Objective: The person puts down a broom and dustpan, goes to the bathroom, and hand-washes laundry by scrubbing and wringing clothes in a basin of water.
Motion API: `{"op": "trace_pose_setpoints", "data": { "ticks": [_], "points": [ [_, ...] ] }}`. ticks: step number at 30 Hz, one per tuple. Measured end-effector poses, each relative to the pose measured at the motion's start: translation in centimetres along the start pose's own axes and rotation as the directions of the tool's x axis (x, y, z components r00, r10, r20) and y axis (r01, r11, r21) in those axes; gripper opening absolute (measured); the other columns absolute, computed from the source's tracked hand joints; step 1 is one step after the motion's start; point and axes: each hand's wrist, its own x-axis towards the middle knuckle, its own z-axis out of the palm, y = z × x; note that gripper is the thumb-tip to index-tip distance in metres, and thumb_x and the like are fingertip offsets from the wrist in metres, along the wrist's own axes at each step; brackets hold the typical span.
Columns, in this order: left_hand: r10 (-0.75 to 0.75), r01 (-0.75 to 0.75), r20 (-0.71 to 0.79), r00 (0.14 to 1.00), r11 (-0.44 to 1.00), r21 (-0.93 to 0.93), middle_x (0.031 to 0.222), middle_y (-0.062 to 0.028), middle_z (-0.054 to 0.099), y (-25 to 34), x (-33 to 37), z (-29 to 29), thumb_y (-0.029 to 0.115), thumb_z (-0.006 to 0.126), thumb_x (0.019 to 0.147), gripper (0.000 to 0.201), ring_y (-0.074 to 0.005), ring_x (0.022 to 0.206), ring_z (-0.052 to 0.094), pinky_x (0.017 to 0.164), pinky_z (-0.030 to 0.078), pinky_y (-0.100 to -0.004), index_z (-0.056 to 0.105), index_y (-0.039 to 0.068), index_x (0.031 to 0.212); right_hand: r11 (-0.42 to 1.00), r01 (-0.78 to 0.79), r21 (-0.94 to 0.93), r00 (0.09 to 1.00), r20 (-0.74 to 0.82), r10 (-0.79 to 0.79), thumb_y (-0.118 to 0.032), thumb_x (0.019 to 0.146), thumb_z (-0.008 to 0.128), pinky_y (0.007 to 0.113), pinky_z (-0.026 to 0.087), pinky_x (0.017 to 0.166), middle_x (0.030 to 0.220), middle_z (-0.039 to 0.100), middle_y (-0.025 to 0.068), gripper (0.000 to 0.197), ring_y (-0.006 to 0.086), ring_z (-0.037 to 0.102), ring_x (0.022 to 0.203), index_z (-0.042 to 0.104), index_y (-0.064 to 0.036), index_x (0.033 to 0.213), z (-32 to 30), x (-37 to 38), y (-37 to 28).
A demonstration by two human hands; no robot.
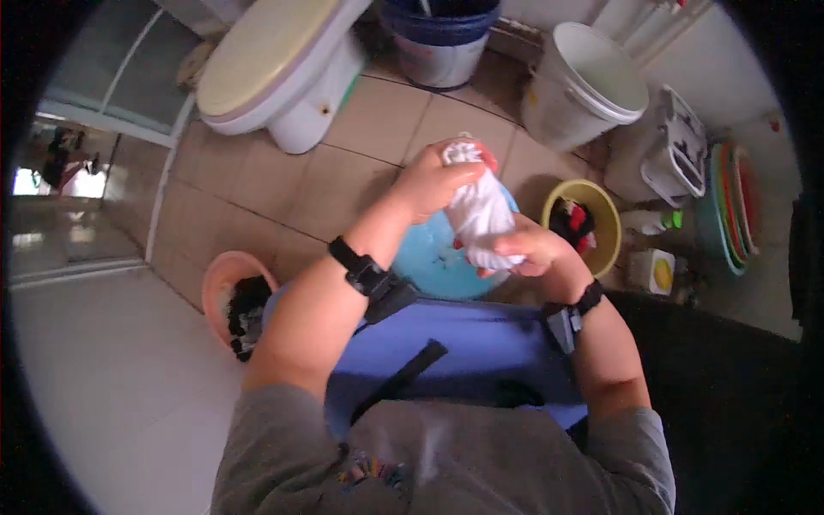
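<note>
A bunched white cloth [482, 208] is stretched between my two hands, above a light blue basin [433, 262]. My left hand [436, 182] is closed round its upper end, where a bit of red shows beside the fingers. Round the lower end of the cloth my right hand [530, 247] is closed, nearer to me. The basin stands on the tiled floor and is partly hidden by the cloth and my arms. What kind of garment or towel the cloth is, I cannot make out.
Right of the blue basin stands a yellow basin [611, 245] with dark and red clothes. A pink basin [210, 287] with dark cloth is at the left. Beyond are a toilet [266, 64], a blue-rimmed bucket [442, 60] and a white bucket [558, 103]. Several coloured basins [730, 206] lean at the right wall.
</note>
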Motion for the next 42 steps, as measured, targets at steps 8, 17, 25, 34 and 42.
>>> {"op": "trace_pose_setpoints", "data": {
  "ticks": [8,17,25,34,42],
  "points": [
    [-0.072,0.179,-0.183,0.980,0.717,0.674,0.091,-0.0145,0.068,-4.1,1.8,1.1,0.022,0.062,0.083,0.028,-0.0246,0.083,0.065,0.077,0.050,-0.0337,0.063,0.001,0.100,0.966,-0.001,-0.259,0.936,-0.341,-0.091,-0.014,0.067,0.078,0.031,0.048,0.073,0.099,0.061,0.0062,0.056,0.0172,0.059,0.087,0.052,-0.0046,0.115,-1.3,2.8,4.4],
    [-0.012,0.235,-0.245,0.969,0.337,0.912,0.097,-0.0213,0.065,-9.0,3.0,1.3,0.019,0.056,0.081,0.026,-0.0399,0.089,0.061,0.077,0.050,-0.0474,0.061,0.003,0.100,0.432,-0.194,-0.881,0.841,-0.376,-0.389,-0.031,0.073,0.067,0.040,0.048,0.084,0.095,0.065,0.0187,0.033,0.0355,0.061,0.092,0.065,-0.0096,0.098,-2.4,5.4,6.3],
    [-0.039,0.269,-0.267,0.963,0.236,0.934,0.091,-0.0213,0.065,-9.4,2.8,0.0,0.019,0.054,0.082,0.020,-0.0405,0.085,0.063,0.074,0.050,-0.0503,0.062,0.003,0.092,0.248,-0.313,-0.917,0.844,-0.388,-0.370,-0.029,0.081,0.063,0.041,0.043,0.095,0.114,0.061,0.0195,0.038,0.0348,0.056,0.110,0.061,-0.0067,0.112,-2.7,7.9,7.6],
    [0.204,0.183,-0.236,0.950,0.247,0.952,0.093,-0.0231,0.065,2.7,0.3,-2.8,0.033,0.064,0.079,0.036,-0.0391,0.087,0.063,0.078,0.051,-0.0468,0.063,0.000,0.093,0.545,-0.206,-0.813,0.838,-0.434,-0.331,-0.018,0.078,0.072,0.032,0.049,0.082,0.107,0.062,0.0148,0.059,0.0208,0.060,0.099,0.044,-0.0037,0.128,0.5,4.2,0.0],
    [0.465,0.678,-0.752,0.467,0.357,0.642,0.110,-0.0214,0.064,10.2,-20.3,-21.2,0.044,0.061,0.084,0.061,-0.0311,0.101,0.063,0.085,0.049,-0.0356,0.053,-0.002,0.123,0.704,-0.219,-0.675,0.825,-0.514,-0.236,-0.021,0.083,0.065,0.032,0.049,0.073,0.107,0.058,0.0079,0.046,0.0178,0.060,0.088,0.049,-0.0042,0.122,-4.5,2.4,0.1]
  ]
}}
